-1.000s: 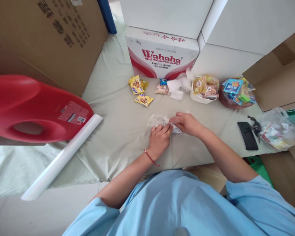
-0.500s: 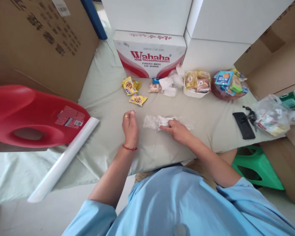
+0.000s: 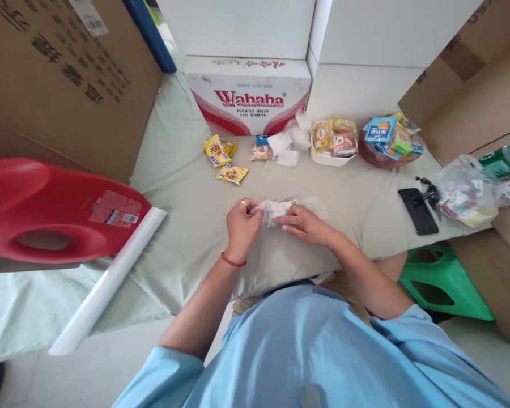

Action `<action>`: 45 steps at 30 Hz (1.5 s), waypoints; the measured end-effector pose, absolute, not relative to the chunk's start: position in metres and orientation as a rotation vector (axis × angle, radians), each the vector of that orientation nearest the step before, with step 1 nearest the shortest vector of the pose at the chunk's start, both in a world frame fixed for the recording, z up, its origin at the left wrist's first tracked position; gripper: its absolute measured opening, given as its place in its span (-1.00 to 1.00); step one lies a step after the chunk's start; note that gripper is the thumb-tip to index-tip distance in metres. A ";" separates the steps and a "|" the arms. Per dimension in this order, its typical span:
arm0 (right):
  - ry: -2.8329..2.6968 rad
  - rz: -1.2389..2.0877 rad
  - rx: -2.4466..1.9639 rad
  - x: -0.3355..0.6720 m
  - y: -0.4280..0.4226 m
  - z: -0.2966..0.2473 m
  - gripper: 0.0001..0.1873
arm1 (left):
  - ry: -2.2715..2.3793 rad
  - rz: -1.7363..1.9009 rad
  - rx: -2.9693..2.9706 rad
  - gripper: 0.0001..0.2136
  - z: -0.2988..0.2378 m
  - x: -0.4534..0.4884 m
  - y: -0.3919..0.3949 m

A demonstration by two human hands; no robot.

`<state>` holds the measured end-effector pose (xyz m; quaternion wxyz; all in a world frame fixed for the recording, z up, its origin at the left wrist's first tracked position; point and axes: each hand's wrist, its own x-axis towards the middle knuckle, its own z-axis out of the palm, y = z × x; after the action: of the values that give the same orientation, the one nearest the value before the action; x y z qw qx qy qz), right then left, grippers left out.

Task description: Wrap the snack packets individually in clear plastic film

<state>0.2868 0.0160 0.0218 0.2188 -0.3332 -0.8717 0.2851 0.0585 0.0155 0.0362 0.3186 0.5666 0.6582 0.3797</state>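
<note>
A clear plastic bag (image 3: 280, 208) with a small packet inside lies on the pale green cloth (image 3: 187, 192) in front of me. My left hand (image 3: 242, 224), with a ring and a red string at the wrist, pinches the bag's left end. My right hand (image 3: 304, 222) rests on the bag's right part, fingers pressed down on it. Both hands touch the same bag.
Yellow cookie packets (image 3: 223, 161) lie beyond, then more snack packets (image 3: 272, 147), a white bowl of snacks (image 3: 334, 141) and a red bowl of snacks (image 3: 386, 141). A phone (image 3: 418, 211), a plastic bag (image 3: 465, 192), a white roll (image 3: 110, 283), a red stool (image 3: 46, 209), a green stool (image 3: 442, 277) and a Wahaha box (image 3: 249, 93) surround.
My left hand had moved away to the left, closed, and has now come back to the bag's left end. My right hand stayed on the bag.
</note>
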 end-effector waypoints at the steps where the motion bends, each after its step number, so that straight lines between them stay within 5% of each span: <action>1: -2.411 0.776 -0.921 0.286 0.015 0.021 -0.62 | 1.684 0.994 1.554 -0.89 0.037 0.068 0.014; 9: -2.198 0.846 -1.020 0.306 -0.005 0.013 -0.71 | 1.635 0.650 2.266 -0.53 0.026 0.122 -0.004; 17: -1.831 0.281 -1.821 0.327 0.005 -0.010 -0.48 | 1.681 0.372 2.433 -0.39 0.017 0.121 -0.024; 21: -1.807 0.340 -1.730 0.324 0.002 -0.014 -0.77 | 1.675 0.337 2.451 -0.41 0.015 0.122 -0.027; 28: -1.572 0.782 -1.573 0.305 0.002 0.022 -0.74 | 1.639 0.372 2.441 -0.45 0.011 0.126 -0.027; 32: -1.725 0.671 -1.548 0.268 0.029 0.036 -0.82 | 1.600 0.433 2.416 -0.51 0.012 0.125 -0.028; 39: -2.186 0.502 -1.833 0.211 0.038 0.042 -0.71 | 1.386 0.546 2.413 -0.69 0.024 0.091 -0.053; 43: -2.291 0.340 -1.794 0.197 0.020 0.040 -0.39 | 1.386 0.642 2.277 -0.76 0.016 0.069 -0.066; 45: -2.281 0.320 -1.806 0.197 0.016 0.038 -0.42 | 1.398 0.734 2.203 -0.76 0.013 0.062 -0.068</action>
<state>0.1973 0.0157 0.0378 0.1070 -0.6136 -0.7748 0.1087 0.0624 -0.0685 0.0135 0.2138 0.7939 0.5040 0.2644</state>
